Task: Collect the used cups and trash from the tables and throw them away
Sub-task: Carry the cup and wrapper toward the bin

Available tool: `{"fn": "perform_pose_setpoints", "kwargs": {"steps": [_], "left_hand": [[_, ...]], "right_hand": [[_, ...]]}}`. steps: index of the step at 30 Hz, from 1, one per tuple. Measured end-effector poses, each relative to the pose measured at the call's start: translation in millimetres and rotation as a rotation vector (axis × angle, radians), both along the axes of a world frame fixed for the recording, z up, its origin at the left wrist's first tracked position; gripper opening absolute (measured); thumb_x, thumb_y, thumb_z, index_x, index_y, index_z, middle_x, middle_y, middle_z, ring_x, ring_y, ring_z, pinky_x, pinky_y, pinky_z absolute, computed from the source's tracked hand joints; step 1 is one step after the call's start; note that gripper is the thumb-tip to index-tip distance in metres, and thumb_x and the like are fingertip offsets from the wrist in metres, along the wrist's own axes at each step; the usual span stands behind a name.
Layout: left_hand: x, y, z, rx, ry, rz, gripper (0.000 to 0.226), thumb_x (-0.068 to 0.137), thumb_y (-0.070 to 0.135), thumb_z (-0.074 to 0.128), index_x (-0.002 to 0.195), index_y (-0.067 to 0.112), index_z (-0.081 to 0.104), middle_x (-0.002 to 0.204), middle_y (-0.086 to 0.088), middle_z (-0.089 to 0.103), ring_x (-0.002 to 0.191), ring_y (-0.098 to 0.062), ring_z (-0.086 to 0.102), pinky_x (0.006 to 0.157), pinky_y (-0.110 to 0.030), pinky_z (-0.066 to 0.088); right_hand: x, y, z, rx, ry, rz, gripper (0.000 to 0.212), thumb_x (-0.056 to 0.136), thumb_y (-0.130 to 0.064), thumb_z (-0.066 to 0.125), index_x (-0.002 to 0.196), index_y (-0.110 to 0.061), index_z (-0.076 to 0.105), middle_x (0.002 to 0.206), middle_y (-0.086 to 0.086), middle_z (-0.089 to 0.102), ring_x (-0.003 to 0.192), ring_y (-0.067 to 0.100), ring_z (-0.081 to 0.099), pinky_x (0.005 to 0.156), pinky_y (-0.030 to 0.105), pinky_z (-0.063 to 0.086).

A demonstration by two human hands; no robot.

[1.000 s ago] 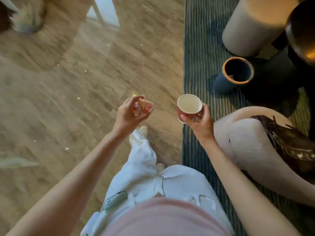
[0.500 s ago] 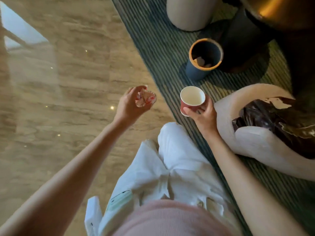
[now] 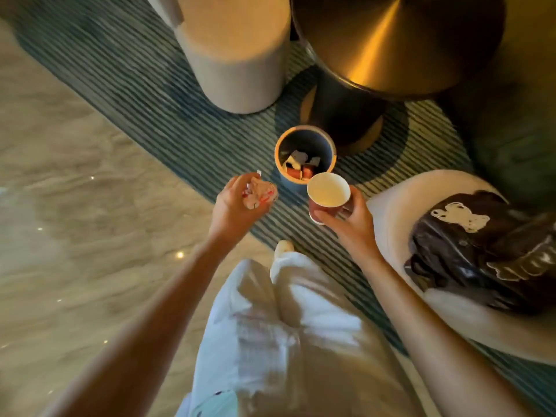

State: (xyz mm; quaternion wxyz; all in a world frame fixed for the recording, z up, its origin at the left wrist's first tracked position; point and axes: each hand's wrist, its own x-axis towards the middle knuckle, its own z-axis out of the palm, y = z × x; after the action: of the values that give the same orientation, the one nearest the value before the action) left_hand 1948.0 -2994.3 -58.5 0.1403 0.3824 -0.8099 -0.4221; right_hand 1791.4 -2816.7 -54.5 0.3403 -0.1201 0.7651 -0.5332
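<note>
My left hand (image 3: 233,207) is closed around a crumpled red-and-white wrapper (image 3: 261,194). In my right hand (image 3: 350,219) I hold an upright red paper cup (image 3: 328,194) with a white inside that looks empty. Just beyond both hands, on the striped rug, stands a small dark blue trash bin (image 3: 329,145) with an orange rim; scraps of paper and red trash lie inside it. The cup's rim overlaps the near edge of the bin in this view, and the wrapper sits just left of it.
A round gold-topped table (image 3: 397,40) on a dark pedestal stands right behind the bin. A beige cylindrical stool (image 3: 237,55) is to its left. A cream chair (image 3: 391,206) holding a dark bag (image 3: 487,251) is at my right. Glossy stone floor (image 3: 75,221) spreads left.
I have walked toward the bin; it now sits directly in front of my hands and its contents show. Both hands keep their hold on the wrapper and the cup.
</note>
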Motion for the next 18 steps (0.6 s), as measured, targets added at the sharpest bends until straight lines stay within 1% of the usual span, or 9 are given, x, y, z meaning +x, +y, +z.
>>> {"fn": "perform_pose_setpoints", "kwargs": {"steps": [1, 4, 6, 9, 12, 13, 15, 16, 18], "left_hand": [[-14, -13, -2, 0.007, -0.005, -0.026, 0.05, 0.073, 0.034, 0.078, 0.119, 0.021, 0.06, 0.108, 0.006, 0.059, 0.092, -0.001, 0.055, 0.076, -0.003, 0.039], [-60, -46, -9, 0.034, -0.056, -0.12, 0.052, 0.074, 0.031, 0.078, 0.121, 0.018, 0.059, 0.111, 0.001, 0.059, 0.097, -0.009, 0.056, 0.082, -0.019, 0.044], [-91, -65, -14, 0.05, -0.12, -0.184, 0.054, 0.075, 0.032, 0.077, 0.123, 0.019, 0.057, 0.112, 0.002, 0.057, 0.098, -0.007, 0.054, 0.081, -0.017, 0.042], [-133, -91, -24, 0.072, -0.149, -0.311, 0.057, 0.075, 0.03, 0.078, 0.125, 0.016, 0.056, 0.115, 0.0, 0.057, 0.1, -0.011, 0.055, 0.084, -0.022, 0.043], [-174, -117, -38, 0.116, -0.21, -0.418, 0.055, 0.076, 0.029, 0.077, 0.125, 0.016, 0.055, 0.117, -0.004, 0.06, 0.103, -0.017, 0.058, 0.087, -0.028, 0.046], [-188, -126, -45, 0.128, -0.229, -0.45, 0.054, 0.076, 0.029, 0.077, 0.124, 0.017, 0.055, 0.117, -0.005, 0.06, 0.104, -0.018, 0.058, 0.086, -0.029, 0.046], [-213, -144, -60, 0.131, -0.249, -0.521, 0.053, 0.076, 0.031, 0.077, 0.123, 0.018, 0.056, 0.118, -0.006, 0.061, 0.105, -0.021, 0.059, 0.086, -0.03, 0.046], [-225, -152, -69, 0.127, -0.268, -0.559, 0.054, 0.076, 0.032, 0.076, 0.124, 0.017, 0.055, 0.119, -0.007, 0.061, 0.107, -0.023, 0.059, 0.086, -0.032, 0.046], [-247, -167, -90, 0.101, -0.325, -0.644, 0.06, 0.077, 0.032, 0.076, 0.128, 0.016, 0.051, 0.124, -0.009, 0.058, 0.112, -0.025, 0.057, 0.09, -0.035, 0.046]], "right_hand": [[-10, -8, 0, 0.013, 0.003, -0.022, 0.06, 0.057, -0.039, 0.087, 0.101, -0.059, 0.052, 0.104, -0.027, 0.066, 0.1, -0.004, 0.063, 0.075, 0.015, 0.053], [-36, -30, -5, 0.034, 0.011, -0.116, 0.062, 0.059, -0.04, 0.087, 0.1, -0.065, 0.048, 0.103, -0.035, 0.062, 0.099, -0.013, 0.059, 0.069, 0.005, 0.048], [-49, -45, -10, 0.053, 0.019, -0.181, 0.061, 0.059, -0.043, 0.085, 0.101, -0.065, 0.047, 0.104, -0.035, 0.06, 0.1, -0.015, 0.057, 0.07, 0.004, 0.047], [-65, -68, -18, 0.047, 0.028, -0.284, 0.061, 0.059, -0.043, 0.082, 0.108, -0.054, 0.047, 0.109, -0.029, 0.059, 0.103, -0.011, 0.057, 0.074, 0.007, 0.049], [-74, -89, -28, 0.028, 0.0, -0.436, 0.062, 0.064, -0.026, 0.085, 0.109, -0.045, 0.048, 0.11, -0.025, 0.058, 0.1, -0.013, 0.057, 0.073, 0.005, 0.047], [-76, -95, -32, 0.025, -0.007, -0.491, 0.062, 0.065, -0.021, 0.086, 0.109, -0.043, 0.049, 0.109, -0.024, 0.059, 0.099, -0.011, 0.058, 0.073, 0.006, 0.048], [-76, -108, -42, 0.023, -0.028, -0.584, 0.062, 0.066, -0.016, 0.086, 0.112, -0.037, 0.05, 0.108, -0.02, 0.061, 0.101, 0.0, 0.061, 0.074, 0.011, 0.05], [-76, -114, -47, 0.016, -0.051, -0.612, 0.062, 0.066, -0.016, 0.087, 0.114, -0.033, 0.051, 0.109, -0.017, 0.062, 0.102, 0.005, 0.061, 0.076, 0.015, 0.052], [-75, -125, -60, 0.004, -0.093, -0.632, 0.06, 0.066, -0.019, 0.086, 0.114, -0.032, 0.052, 0.109, -0.014, 0.063, 0.104, 0.009, 0.061, 0.079, 0.022, 0.055]]}}
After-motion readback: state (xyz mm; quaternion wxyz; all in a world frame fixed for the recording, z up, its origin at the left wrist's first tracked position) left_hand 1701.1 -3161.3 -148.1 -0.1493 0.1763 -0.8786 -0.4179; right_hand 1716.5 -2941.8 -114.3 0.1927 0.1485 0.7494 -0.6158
